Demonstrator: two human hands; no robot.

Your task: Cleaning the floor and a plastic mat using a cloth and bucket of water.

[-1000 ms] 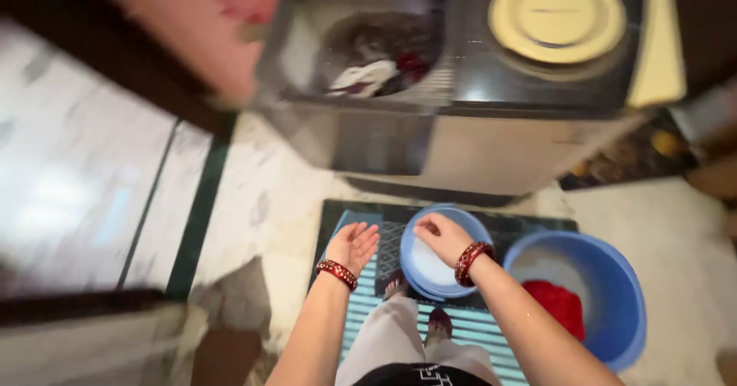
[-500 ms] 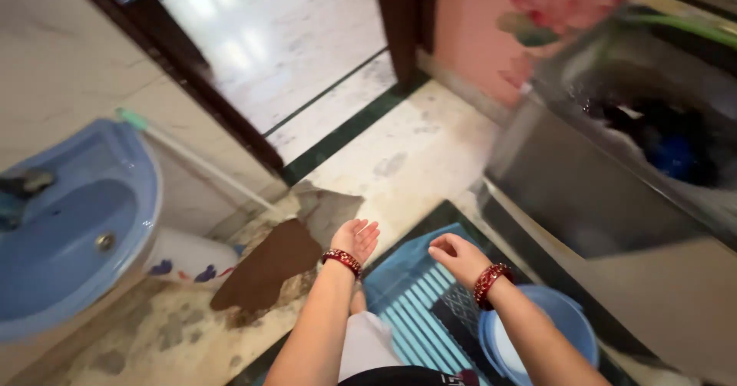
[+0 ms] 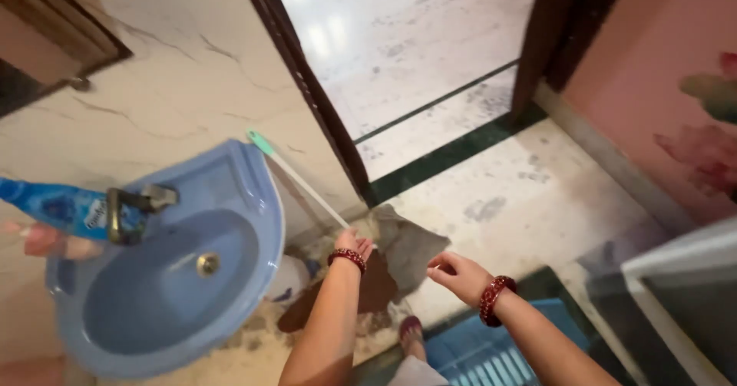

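A blue wall sink (image 3: 253,202) with a metal tap (image 3: 130,206), a blue bottle (image 3: 54,208) on its rim, a blue floor mat (image 3: 476,351), dark door frame (image 3: 307,87)

A damp grey-brown floor cloth (image 3: 391,259) lies crumpled on the marble floor (image 3: 530,194).

Empty hands (image 3: 355,242) (image 3: 458,275) beside blue sink (image 3: 253,202)

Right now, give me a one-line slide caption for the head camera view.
Two empty hands, left hand and right hand, held out above a marble floor beside a blue wall sink.
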